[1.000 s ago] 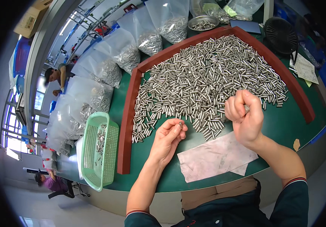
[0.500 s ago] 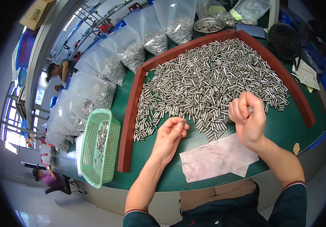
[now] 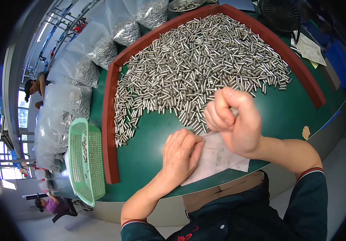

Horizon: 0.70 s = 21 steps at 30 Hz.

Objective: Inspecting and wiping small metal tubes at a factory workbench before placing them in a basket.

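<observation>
A big heap of small silver metal cylinders [image 3: 197,68] lies on the green table [image 3: 289,116], fenced by a dark red frame [image 3: 108,132]. My left hand [image 3: 180,154] lies palm down by the near edge of the heap, pinching a small metal pin in its fingertips beside a white sheet [image 3: 217,158]. My right hand [image 3: 234,120] is raised above the sheet, closed in a fist; a bit of metal shows by its fingers, mostly hidden.
A light green plastic basket [image 3: 85,160] with a few cylinders stands left of the frame. Several clear bags of metal parts [image 3: 82,72] line the far left edge. A black fan [image 3: 279,14] and papers [image 3: 310,48] are at the right. Other people sit below on the left.
Both hands have drawn toward me, from the heap's edge to the white sheet. The camera has come closer to the table.
</observation>
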Available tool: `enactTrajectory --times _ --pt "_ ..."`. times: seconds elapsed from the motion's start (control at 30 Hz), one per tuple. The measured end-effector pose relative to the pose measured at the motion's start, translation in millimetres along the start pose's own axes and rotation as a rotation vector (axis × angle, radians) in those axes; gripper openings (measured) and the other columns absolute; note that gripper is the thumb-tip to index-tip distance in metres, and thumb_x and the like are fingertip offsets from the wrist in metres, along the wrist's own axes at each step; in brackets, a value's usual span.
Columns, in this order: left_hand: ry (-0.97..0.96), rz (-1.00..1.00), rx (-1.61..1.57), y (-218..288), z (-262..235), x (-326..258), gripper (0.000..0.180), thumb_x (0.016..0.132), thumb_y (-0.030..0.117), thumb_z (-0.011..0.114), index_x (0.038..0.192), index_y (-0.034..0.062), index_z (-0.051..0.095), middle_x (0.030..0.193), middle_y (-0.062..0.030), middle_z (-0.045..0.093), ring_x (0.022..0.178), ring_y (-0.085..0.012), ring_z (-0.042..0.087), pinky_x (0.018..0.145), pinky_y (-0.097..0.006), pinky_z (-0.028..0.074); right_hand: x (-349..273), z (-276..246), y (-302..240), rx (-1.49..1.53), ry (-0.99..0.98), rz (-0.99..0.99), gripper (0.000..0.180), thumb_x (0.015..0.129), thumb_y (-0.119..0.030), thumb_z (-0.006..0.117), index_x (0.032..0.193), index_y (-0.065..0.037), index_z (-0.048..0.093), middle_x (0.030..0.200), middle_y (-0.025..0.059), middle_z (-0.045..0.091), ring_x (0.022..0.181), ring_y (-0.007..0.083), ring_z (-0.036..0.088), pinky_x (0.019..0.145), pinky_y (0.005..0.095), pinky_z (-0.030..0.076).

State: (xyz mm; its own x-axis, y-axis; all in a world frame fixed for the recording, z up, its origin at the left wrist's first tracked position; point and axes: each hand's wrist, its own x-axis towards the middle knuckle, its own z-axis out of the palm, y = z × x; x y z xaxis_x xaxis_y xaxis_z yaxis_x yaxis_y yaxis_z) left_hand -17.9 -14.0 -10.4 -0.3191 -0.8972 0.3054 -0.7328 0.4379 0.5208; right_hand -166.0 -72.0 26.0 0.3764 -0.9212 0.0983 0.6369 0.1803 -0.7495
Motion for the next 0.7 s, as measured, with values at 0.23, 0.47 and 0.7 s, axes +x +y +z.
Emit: enactTrajectory --times 0.23,0.47,0.7 --pt "-0.017 -0.072 0.038 0 -3 -1 0.012 0.067 0.001 0.062 0.072 0.0044 0.052 0.067 -0.0066 0.048 0.061 -0.0228 0.047 0.056 -0.032 0.034 -7 -4 22 -0.005 0.065 0.095 0.037 0.085 -0.022 0.032 0.05 -0.01 0.027 0.043 -0.0018 0.024 0.041 0.0087 0.02 0.041 0.0254 0.018" --pt "-0.005 -0.057 0.043 -2 -3 -2 0.012 0.066 0.002 0.063 0.071 0.0056 0.052 0.068 -0.0053 0.046 0.061 -0.022 0.044 0.056 -0.032 0.031 -7 -5 32 -0.013 0.083 0.077 0.037 0.085 -0.022 0.031 0.05 -0.01 0.027 0.042 -0.0013 0.025 0.04 0.0088 0.02 0.042 0.0254 0.018" --pt "-0.021 -0.069 0.044 -2 -4 -1 0.013 0.066 0.001 0.063 0.07 0.0057 0.052 0.068 -0.0051 0.046 0.061 -0.022 0.045 0.056 -0.032 0.031 -8 -5 33 -0.021 0.071 0.049 0.037 0.085 -0.022 0.031 0.05 -0.01 0.027 0.043 -0.0013 0.025 0.041 0.0091 0.02 0.042 0.0255 0.019"
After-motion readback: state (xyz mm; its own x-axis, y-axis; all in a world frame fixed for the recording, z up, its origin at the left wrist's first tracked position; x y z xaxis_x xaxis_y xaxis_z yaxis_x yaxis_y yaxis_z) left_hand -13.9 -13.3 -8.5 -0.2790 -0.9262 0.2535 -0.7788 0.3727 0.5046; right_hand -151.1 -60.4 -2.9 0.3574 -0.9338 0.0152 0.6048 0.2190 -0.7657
